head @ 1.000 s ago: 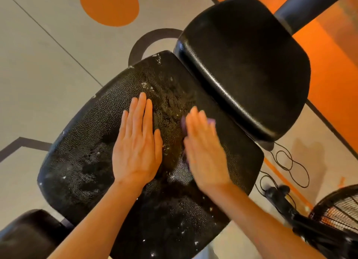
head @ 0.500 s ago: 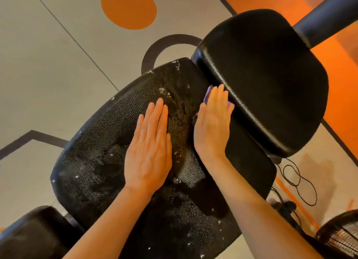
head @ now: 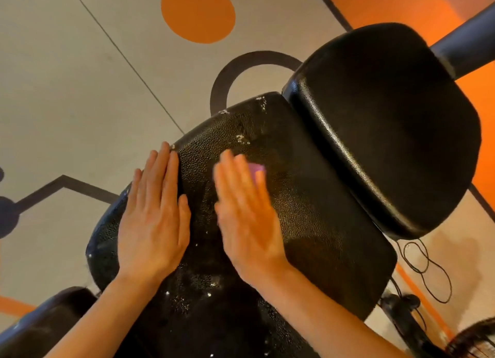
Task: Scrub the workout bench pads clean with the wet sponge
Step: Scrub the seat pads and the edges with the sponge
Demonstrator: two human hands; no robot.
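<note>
Your two forearms come into view bare from the bottom edge, with no sleeve or cuff showing on either. Your left hand (head: 154, 218) carries no glove, ring, watch or band, and its nails are short and plain. Your right hand (head: 247, 215) is also ungloved, and motion blur smears its fingers (head: 230, 167) so the nails cannot be made out.

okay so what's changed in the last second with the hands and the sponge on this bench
The right hand has swept the purple sponge up the large pad to its far edge by the upper pad, then back toward the middle; it is blurred with motion. The left hand has shifted out to the pad's left edge. Both hands stay flat, the sponge still pressed under the right fingers, and white flecks still dot the pad.
</note>
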